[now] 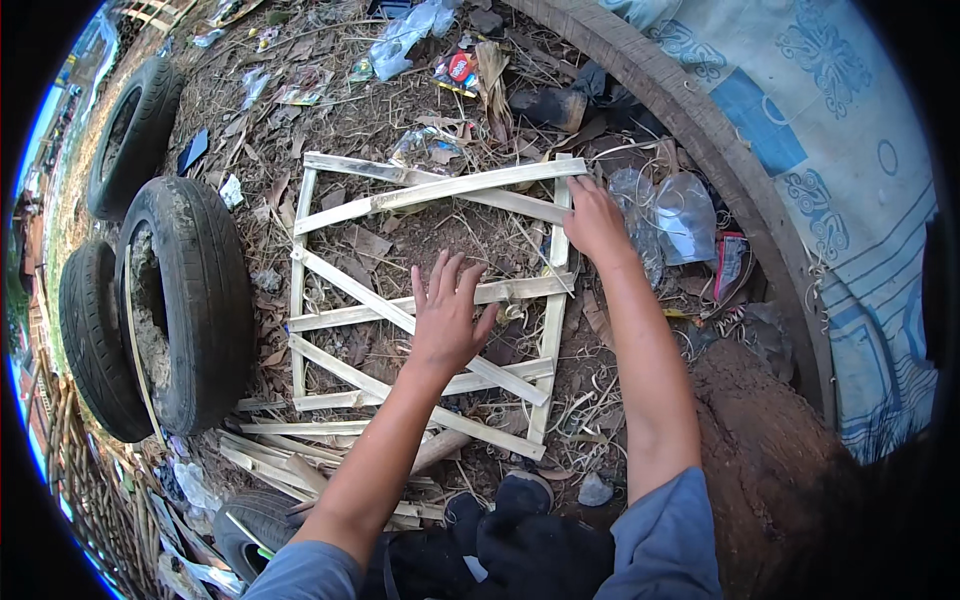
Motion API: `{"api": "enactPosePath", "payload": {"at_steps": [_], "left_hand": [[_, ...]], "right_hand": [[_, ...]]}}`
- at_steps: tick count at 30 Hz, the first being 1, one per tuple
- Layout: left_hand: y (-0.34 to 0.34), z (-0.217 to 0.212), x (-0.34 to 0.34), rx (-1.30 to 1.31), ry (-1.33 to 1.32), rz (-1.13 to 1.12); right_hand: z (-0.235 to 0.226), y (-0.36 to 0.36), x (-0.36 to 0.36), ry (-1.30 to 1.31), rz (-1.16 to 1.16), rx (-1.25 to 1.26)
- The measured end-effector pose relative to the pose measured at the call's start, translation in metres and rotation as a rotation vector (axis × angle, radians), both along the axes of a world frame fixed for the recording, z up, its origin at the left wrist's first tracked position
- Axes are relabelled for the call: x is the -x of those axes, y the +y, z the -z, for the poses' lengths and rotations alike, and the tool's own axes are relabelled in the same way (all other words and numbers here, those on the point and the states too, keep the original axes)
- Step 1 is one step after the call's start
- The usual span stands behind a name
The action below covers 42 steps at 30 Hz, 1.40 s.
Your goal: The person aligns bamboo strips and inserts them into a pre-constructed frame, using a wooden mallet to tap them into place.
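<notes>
A flat lattice frame of pale split-bamboo strips (300,285) lies on the littered ground in front of me, with slats crossing level and slantwise between two side rails. My left hand (447,318) is over its middle, fingers spread and holding nothing; whether it touches the slats below I cannot tell. At the far right corner, my right hand (594,218) has its fingers bent around the strip ends, where a long slanting slat (450,187) meets the right rail (553,320). My right thumb is hidden.
Old tyres (205,300) stand on the left. Loose bamboo strips (290,455) lie between the frame and another tyre (258,525) at the lower left. Plastic litter (410,38) is scattered beyond. A curved brown edge (690,120) and blue patterned sheet (850,140) border the right.
</notes>
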<state>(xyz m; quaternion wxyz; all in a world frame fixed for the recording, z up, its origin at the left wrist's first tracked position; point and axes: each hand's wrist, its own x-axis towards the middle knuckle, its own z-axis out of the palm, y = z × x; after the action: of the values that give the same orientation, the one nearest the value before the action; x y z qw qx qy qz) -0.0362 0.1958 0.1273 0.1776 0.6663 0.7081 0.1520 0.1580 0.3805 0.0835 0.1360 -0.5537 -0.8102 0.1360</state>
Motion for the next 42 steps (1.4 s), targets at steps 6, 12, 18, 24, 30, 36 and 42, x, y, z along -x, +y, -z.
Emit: {"api": "enactPosePath", "payload": {"at_steps": [6, 12, 18, 24, 30, 36, 42], "left_hand": [[-0.113, -0.050, -0.002, 0.103, -0.143, -0.112], [-0.287, -0.091, 0.043, 0.476, -0.063, -0.152], [-0.397, -0.184, 0.071, 0.881, 0.233, -0.355], [-0.437, -0.225, 0.084, 0.872, 0.305, -0.481], [-0.431, -0.228, 0.086, 0.858, 0.305, -0.485], [-0.416, -0.235, 0.084, 0.825, 0.261, -0.508], [-0.427, -0.230, 0.083, 0.730, 0.322, -0.421]], "right_hand": [[0.002, 0.016, 0.002, 0.162, 0.100, 0.013], [-0.001, 0.028, 0.021, 0.082, -0.012, 0.068], [0.028, 0.030, 0.018, 0.174, 0.128, 0.105], [0.023, 0.031, 0.003, 0.253, 0.214, 0.257], [0.026, 0.030, 0.000, 0.228, 0.293, 0.360], [0.032, 0.034, -0.014, 0.127, 0.284, 0.511], [0.019, 0.024, -0.033, -0.004, 0.239, 0.658]]}}
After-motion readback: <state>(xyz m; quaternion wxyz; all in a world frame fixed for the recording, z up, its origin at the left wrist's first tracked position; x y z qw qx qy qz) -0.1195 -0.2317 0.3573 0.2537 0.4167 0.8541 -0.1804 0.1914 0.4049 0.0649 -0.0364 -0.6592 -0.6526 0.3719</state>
